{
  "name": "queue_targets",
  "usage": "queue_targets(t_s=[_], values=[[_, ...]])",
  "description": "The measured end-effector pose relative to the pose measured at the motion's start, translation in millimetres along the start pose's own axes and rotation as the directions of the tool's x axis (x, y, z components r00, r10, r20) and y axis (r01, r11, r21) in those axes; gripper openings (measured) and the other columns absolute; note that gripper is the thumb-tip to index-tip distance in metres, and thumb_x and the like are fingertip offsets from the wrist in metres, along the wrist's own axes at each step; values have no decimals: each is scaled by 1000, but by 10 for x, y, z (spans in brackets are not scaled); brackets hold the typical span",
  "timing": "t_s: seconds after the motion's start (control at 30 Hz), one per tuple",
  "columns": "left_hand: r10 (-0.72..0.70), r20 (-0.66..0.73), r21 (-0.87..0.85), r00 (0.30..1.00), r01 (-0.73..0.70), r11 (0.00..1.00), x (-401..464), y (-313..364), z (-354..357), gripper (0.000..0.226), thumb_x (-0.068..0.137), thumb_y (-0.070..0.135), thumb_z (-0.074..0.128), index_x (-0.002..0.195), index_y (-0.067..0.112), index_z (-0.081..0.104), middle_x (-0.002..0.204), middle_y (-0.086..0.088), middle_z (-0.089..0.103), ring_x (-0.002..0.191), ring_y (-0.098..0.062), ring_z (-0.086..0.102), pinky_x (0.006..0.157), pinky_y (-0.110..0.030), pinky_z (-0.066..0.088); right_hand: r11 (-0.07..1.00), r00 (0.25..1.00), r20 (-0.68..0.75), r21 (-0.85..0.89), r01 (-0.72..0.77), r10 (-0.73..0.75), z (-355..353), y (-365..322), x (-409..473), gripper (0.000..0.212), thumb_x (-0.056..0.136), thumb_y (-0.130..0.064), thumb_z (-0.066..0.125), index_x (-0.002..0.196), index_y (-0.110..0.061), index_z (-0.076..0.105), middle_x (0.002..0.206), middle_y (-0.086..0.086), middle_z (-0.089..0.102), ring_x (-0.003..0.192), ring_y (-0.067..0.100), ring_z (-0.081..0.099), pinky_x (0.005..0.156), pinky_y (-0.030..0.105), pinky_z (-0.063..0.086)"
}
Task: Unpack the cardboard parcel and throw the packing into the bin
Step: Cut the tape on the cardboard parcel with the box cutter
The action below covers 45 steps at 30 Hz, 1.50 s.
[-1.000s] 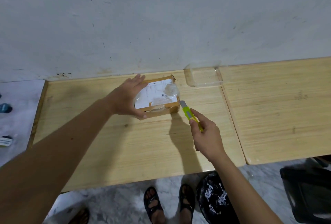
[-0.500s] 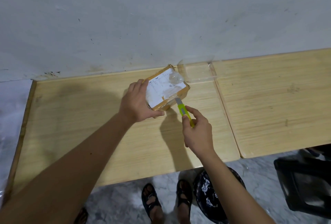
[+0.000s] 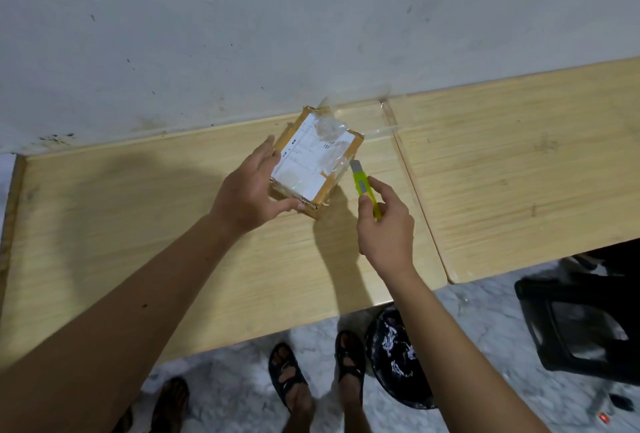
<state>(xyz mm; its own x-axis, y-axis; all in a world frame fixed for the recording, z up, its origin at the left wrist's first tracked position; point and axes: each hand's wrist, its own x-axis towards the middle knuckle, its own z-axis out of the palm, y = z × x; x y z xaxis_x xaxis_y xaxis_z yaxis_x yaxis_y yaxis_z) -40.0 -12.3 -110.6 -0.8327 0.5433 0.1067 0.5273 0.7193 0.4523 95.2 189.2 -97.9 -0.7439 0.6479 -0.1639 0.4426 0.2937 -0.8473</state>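
A small cardboard parcel (image 3: 313,159) with a white label and crumpled clear tape on top rests on the left wooden table (image 3: 138,242), turned at an angle. My left hand (image 3: 251,188) grips its left and near edges. My right hand (image 3: 386,228) holds a yellow-green utility knife (image 3: 365,190), whose tip touches the parcel's right side by the tape. A black bin (image 3: 398,360) lined with a printed bag stands on the floor under the table edge, partly hidden by my right forearm.
A second wooden table (image 3: 519,162) adjoins on the right, with clear plastic (image 3: 367,117) over the seam at the wall. A black stool (image 3: 585,322) stands on the floor at right. My sandalled feet (image 3: 311,373) are on the marble floor below.
My left hand has rotated the parcel so its long side points away from me. The knife followed and now sits at the parcel's right side instead of its near corner.
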Motion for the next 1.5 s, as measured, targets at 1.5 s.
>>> queue_targets(t_s=[1.5], values=[[-178, 88, -73, 980, 185, 980, -59, 437, 35, 101, 60, 57, 91, 146, 16, 57, 160, -1, 45, 145, -17, 45, 119, -30, 34, 1000, 998, 61, 19, -20, 18, -265, -15, -538, 38, 105, -21, 52, 141, -29, 59, 88, -26, 64, 79, -9, 62, 62, 4, 42]])
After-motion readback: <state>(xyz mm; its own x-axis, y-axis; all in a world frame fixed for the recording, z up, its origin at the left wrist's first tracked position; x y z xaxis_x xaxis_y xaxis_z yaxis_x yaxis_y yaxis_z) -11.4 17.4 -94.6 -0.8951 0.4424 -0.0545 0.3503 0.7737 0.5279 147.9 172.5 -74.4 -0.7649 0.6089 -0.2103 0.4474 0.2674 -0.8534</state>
